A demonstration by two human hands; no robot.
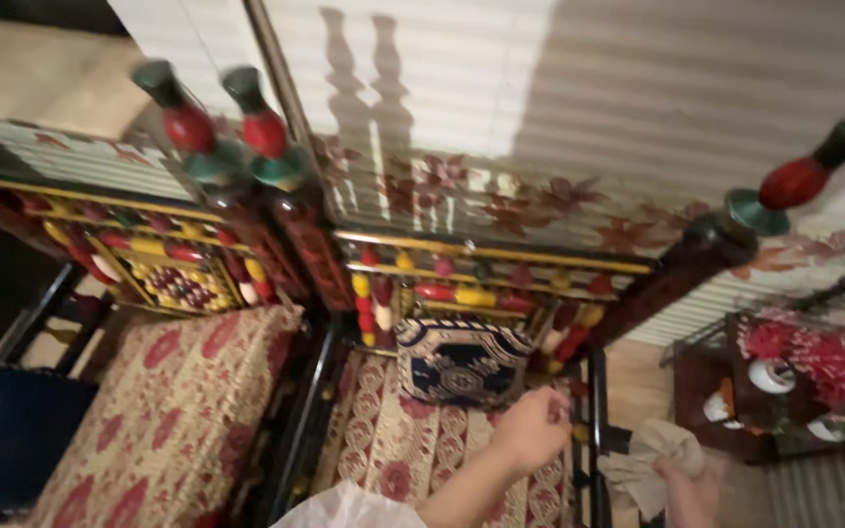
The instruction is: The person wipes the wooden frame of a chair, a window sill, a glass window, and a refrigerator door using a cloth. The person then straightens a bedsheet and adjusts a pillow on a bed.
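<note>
The person's left hand [532,430] hangs over the patterned seat cover [393,440] of a carved wooden bed, just in front of the navy cushion [460,360] that leans against the painted headboard [486,284]. Its fingers are curled in toward the palm, close to a loose fist; the frame is blurred there, so whether anything small is pinched between them cannot be told. The forearm runs back from it toward the lower edge, past a pale bit of sleeve or cloth [344,508].

The right hand [691,489] sits low, to the right of the cushion and beyond the bed's dark side rail [594,430]. It is closed around a crumpled beige cloth [652,460], which bunches up above the fingers.

The headboard is set with red and yellow turned beads, and turned posts with red-and-green finials [266,132] rise at its left corner, where a second bed with a similar red and gold cover [168,411] stands. Another finial [799,176] tops the post to the right of the cushion. Further right of that post, a small dark stand carries red flowers [804,352] and white cups [770,374]. Behind the headboard is a corrugated wall [559,88] with leaf prints.
</note>
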